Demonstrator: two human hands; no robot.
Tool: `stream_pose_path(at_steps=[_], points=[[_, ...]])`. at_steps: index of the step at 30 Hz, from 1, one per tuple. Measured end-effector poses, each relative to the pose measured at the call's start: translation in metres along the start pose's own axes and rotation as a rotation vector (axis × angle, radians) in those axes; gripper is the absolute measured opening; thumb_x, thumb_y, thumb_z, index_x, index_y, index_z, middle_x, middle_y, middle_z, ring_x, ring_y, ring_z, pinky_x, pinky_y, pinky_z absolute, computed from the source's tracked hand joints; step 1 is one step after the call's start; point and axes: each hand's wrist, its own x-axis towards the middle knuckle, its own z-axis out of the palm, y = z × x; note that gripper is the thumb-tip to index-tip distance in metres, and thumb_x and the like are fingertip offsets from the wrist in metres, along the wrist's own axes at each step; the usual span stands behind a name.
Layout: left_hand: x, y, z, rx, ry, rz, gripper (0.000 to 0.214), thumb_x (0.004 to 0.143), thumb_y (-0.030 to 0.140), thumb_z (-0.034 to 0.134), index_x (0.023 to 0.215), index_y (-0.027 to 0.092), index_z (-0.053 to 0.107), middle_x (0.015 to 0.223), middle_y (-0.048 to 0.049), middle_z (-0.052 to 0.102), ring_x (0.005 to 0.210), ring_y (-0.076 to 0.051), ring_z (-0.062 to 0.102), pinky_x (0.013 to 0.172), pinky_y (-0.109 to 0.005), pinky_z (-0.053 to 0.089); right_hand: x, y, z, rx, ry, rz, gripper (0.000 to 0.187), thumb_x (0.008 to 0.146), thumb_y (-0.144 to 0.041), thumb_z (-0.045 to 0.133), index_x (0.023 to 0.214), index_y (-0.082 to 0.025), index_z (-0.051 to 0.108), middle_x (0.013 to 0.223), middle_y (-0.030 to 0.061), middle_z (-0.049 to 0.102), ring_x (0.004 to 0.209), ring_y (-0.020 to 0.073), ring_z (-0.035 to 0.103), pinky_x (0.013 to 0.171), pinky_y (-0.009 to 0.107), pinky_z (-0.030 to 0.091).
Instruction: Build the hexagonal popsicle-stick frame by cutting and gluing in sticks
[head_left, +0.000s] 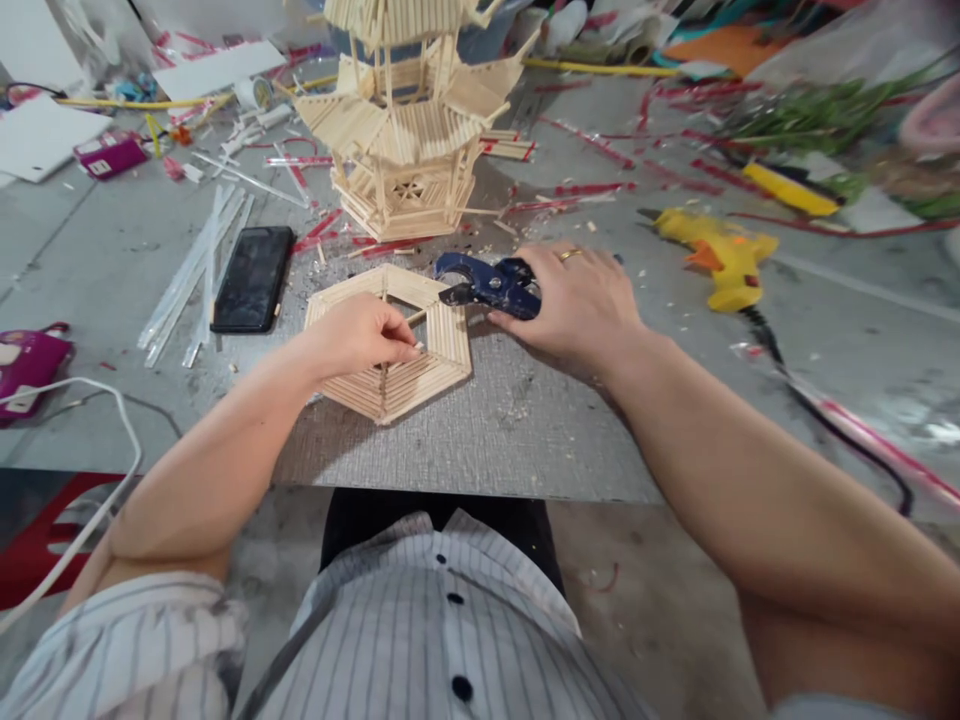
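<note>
A hexagonal panel [427, 390] made of rows of thin wooden sticks lies flat on the table, with an open middle crossed by sticks. Over its left side is my left hand [365, 335], thumb and finger pinched at the inner opening; a tiny pale tip shows there, too small to name. My right hand [581, 300] wraps around a pair of blue hand cutters [496, 285], whose dark blade end reaches over the panel's upper right edge. The palm hides part of the cutters' handles. Behind the panel stands a tiered pagoda model [409, 130] of the same sticks.
A phone [253, 280] and clear glue sticks [196, 265] lie to the left. On the right rests a yellow glue gun [724, 255] with a black cord. A yellow-handled tool [791, 188], red plastic strips [574, 188] and purple boxes [110, 155] are scattered around.
</note>
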Motion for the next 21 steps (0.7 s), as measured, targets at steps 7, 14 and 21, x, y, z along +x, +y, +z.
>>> stream_pose_path(at_steps=[7, 14, 21], points=[[0.0024, -0.0016, 0.0058, 0.053, -0.015, -0.027, 0.009, 0.065, 0.026, 0.068, 0.066, 0.020, 0.074, 0.061, 0.0011, 0.069, 0.057, -0.011, 0.058, 0.060, -0.025, 0.040, 0.0009, -0.0053, -0.0052, -0.048, -0.088, 0.058, 0.057, 0.076, -0.053, 0.061, 0.118, -0.016, 0.054, 0.112, 0.0189, 0.060, 0.104, 0.0375, 0.055, 0.082, 0.049, 0.040], [0.0032, -0.0039, 0.0094, 0.062, 0.016, 0.012, 0.009, 0.066, 0.027, 0.067, 0.064, 0.021, 0.074, 0.060, 0.0020, 0.070, 0.056, -0.011, 0.058, 0.058, -0.024, 0.038, 0.0004, -0.0058, -0.0059, -0.052, -0.095, 0.058, 0.055, 0.076, -0.051, 0.062, 0.119, -0.018, 0.053, 0.112, 0.0185, 0.061, 0.101, 0.0362, 0.055, 0.081, 0.047, 0.040], [0.0033, -0.0016, 0.0097, 0.089, 0.003, -0.013, 0.009, 0.068, 0.025, 0.067, 0.066, 0.021, 0.075, 0.065, -0.0003, 0.072, 0.062, -0.013, 0.062, 0.061, -0.026, 0.039, 0.0001, -0.0027, -0.0039, -0.042, -0.090, 0.028, 0.058, 0.076, -0.054, 0.060, 0.120, -0.017, 0.051, 0.109, 0.0182, 0.060, 0.099, 0.0359, 0.055, 0.080, 0.047, 0.040]])
